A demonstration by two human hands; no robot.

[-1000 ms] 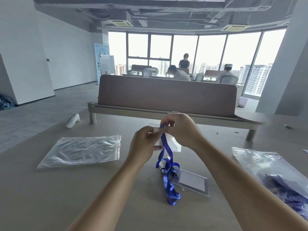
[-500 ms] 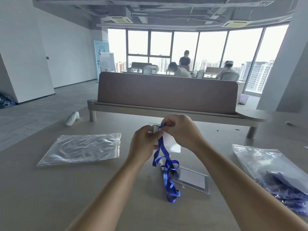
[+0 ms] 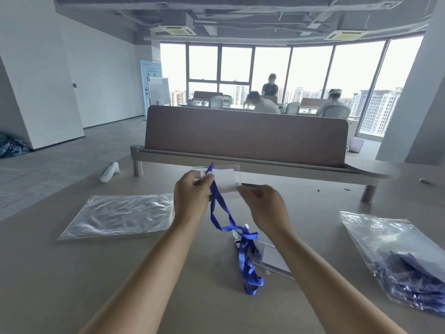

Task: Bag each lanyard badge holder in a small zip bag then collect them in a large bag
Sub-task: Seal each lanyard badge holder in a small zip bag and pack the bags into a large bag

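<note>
Zip bag (image 3: 118,215) L on table (image 3: 72,285); lanyard (image 3: 245,256) ctr; filled bag (image 3: 390,249) R.

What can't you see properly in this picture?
All in the head view:
- right hand: the fingertips are smeared by motion blur, so I cannot tell if it holds anything.
- badge holder: partly covered by the right forearm and the blue lanyard.
- large bag on the right: cut off by the picture's edge; crinkled plastic hides how much is inside.
- small zip bag: one corner is hidden behind the left hand.

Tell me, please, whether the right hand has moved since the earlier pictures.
Yes. The right hand has dropped toward the person, away from the desk divider, and parted from the left hand.
</note>
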